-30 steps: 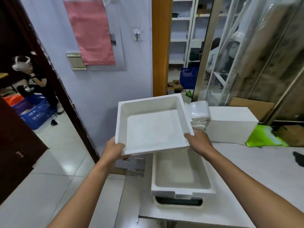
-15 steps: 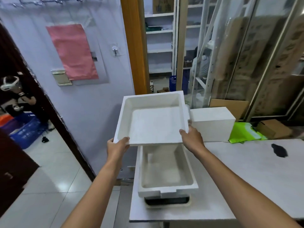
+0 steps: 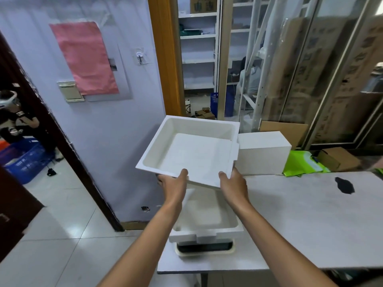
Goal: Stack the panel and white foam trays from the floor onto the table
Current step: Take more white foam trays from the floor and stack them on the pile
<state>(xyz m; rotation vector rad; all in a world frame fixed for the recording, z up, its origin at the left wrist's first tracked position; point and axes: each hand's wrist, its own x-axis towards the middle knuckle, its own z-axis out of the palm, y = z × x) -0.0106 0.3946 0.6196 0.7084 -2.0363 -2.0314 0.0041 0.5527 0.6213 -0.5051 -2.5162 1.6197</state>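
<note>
While both hands carry the upper foam tray (image 3: 192, 154) in the air at the centre of the frame, the step in hand looks to be setting it onto the pile below; the left hand (image 3: 173, 183) grips the tray's near edge, thumb over the rim and fingers going underneath, and the right hand (image 3: 233, 184) grips the near right corner the same way; the tray faces open side up, somewhat tilted, and turned askew from what lies beneath it; just below, in the lower centre, the lower foam tray (image 3: 207, 216) sits open side up at the left end of the table (image 3: 310, 220), resting on what seems to be the panel (image 3: 205, 248), a cream frame with a dark face peeping out at its near side; the two trays are apart, not yet touching; at centre right a foam block (image 3: 263, 156) stands on the table just beside the held tray's far right corner, with a green bag (image 3: 300, 164) further right; by this the panel and one tray look already placed; the next move calls for squaring the held tray to the lower one, levelling it, and lowering it until it seats evenly, keeping its corner off the block; foam is light and brittle, so a gentle grip should serve
</note>
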